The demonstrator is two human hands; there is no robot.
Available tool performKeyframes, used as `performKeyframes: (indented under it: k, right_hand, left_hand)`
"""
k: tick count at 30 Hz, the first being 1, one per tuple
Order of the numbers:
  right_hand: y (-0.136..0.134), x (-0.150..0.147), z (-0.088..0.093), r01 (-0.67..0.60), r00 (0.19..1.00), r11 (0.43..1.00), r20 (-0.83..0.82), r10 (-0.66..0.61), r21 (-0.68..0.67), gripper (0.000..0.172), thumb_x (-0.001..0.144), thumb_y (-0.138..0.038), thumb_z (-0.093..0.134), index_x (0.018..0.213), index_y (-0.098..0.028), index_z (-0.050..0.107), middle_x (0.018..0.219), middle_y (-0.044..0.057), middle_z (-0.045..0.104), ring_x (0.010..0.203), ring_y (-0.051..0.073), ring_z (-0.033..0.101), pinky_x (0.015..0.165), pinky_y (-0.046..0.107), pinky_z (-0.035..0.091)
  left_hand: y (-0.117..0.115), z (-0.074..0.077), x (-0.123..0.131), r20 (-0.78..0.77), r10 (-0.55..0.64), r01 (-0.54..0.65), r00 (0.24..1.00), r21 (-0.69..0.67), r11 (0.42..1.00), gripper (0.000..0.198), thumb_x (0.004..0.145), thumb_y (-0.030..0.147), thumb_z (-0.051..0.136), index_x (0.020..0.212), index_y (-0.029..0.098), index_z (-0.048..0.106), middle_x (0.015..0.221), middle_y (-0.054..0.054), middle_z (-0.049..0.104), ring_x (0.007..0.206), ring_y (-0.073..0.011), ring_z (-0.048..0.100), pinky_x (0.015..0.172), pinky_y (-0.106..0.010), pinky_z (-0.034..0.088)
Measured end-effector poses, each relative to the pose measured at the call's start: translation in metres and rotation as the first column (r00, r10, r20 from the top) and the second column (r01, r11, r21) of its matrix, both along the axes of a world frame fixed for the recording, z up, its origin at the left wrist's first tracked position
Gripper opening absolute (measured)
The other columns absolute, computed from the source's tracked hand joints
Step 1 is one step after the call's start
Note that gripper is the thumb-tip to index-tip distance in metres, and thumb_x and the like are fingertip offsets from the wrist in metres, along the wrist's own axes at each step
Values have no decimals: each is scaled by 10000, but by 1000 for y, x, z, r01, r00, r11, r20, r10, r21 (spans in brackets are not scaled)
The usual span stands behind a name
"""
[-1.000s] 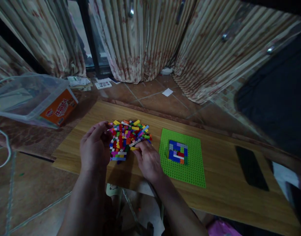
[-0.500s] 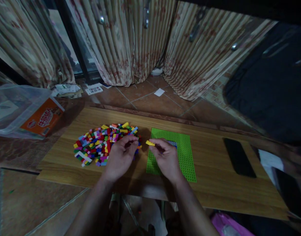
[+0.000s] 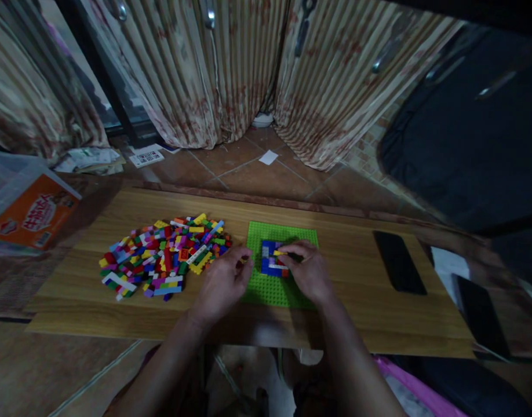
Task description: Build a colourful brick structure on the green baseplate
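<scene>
Right hand [image 3: 310, 269], yellow brick [image 3: 279, 253] (pinched), green baseplate [image 3: 266, 292] below

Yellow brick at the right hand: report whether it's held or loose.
Held: the right hand pinches the yellow brick over the brick build; whether it touches, I cannot tell.

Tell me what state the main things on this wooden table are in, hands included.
Right hand: pinching a yellow brick
Yellow brick: held at the blue-edged build; whether seated, unclear
Left hand: fingers curled; grip unclear
Green baseplate: lying flat, partly covered
Blue-edged build: on the baseplate, partly hidden
Loose bricks: heaped, colours mixed
Black slab: lying flat
</scene>
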State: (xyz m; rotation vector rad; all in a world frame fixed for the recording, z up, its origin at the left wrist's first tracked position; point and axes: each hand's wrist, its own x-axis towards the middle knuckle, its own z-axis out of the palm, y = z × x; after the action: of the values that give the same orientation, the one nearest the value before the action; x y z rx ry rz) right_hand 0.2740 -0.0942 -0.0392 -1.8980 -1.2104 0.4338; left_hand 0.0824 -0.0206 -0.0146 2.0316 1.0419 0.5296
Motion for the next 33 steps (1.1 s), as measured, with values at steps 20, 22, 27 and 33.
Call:
performKeyframes:
  k: [20, 22, 27, 33]
  right_hand:
    - [6, -8, -4, -33, 999, 998, -7, 33, -48, 85, 766, -228, 706, 811, -271, 763, 839, 33, 708, 832, 208, 625, 820, 369, 469]
    - [6, -8, -3, -36, 999, 998, -11, 36, -52, 87, 766, -227, 701, 814, -266, 763, 843, 35, 707, 833, 206, 625, 818, 368, 470]
    - [5, -5, -3, -43, 999, 996, -21, 41, -78, 134, 728, -231, 720, 853, -258, 758, 815, 25, 691, 793, 194, 615, 773, 347, 476]
    - [2, -3, 2, 18, 993, 996, -112, -29, -92, 163, 771, -238, 645, 903, -220, 739, 891, 30, 735, 810, 185, 662, 783, 337, 499]
  left_hand:
    - [-4, -6, 10, -135, -82, 86, 988, 26, 996, 257, 887, 238, 505, 1101, 158, 623, 920, -58, 681, 731, -159, 641, 678, -278, 491]
    - [-4, -6, 10, -136, -83, 87, 987, 27, 996, 260, 889, 243, 502, 1102, 156, 623, 912, -59, 678, 725, -160, 638, 679, -281, 491]
    - [-4, -6, 10, -135, -93, 97, 987, 27, 995, 249, 894, 246, 496, 1097, 169, 618, 934, -54, 679, 744, -156, 637, 697, -280, 493]
    - [-4, -5, 10, -140, -79, 84, 987, 30, 996, 233, 894, 242, 501, 1092, 188, 613, 931, -45, 678, 752, -150, 636, 711, -275, 499]
